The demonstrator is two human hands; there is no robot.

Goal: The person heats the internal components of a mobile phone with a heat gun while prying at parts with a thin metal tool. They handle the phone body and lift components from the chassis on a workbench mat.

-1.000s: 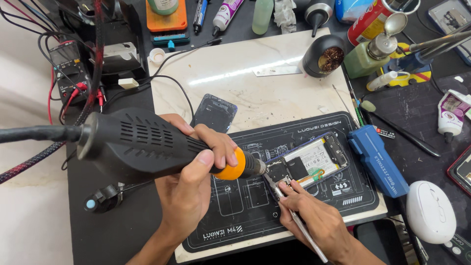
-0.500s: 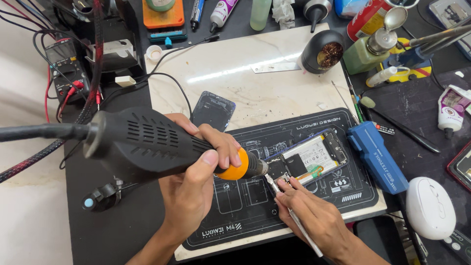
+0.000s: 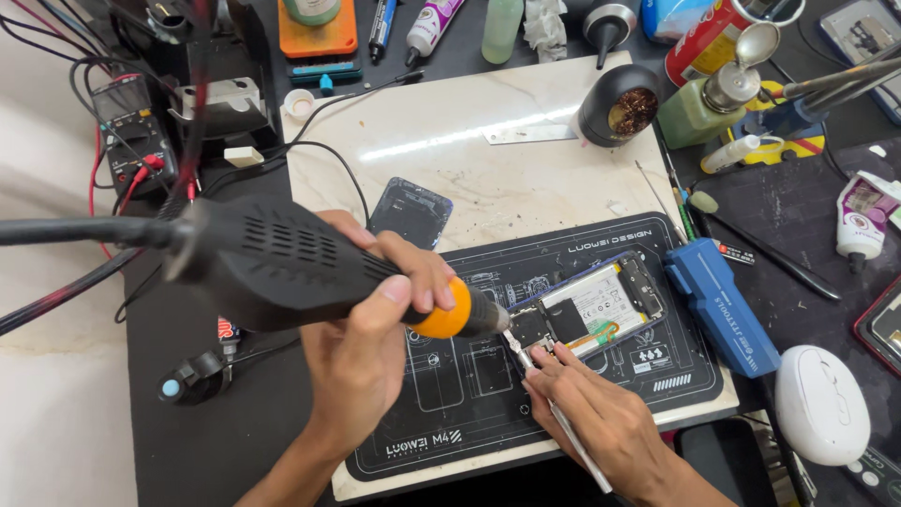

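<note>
Left of centre, left hand wraps its fingers tight round the black hot-air gun — nozzle aimed at the opened phone, centre-right on the dark work mat. Lower right, right hand pinches tweezers, tips at the board. Step judged: heating a component — the lift wants steady tweezers.

Beside your work mat you have a blue tool case and a white mouse. A black brass-wool tip cleaner sits on the marble slab, a phone back cover lies nearer, a multimeter far left.
</note>
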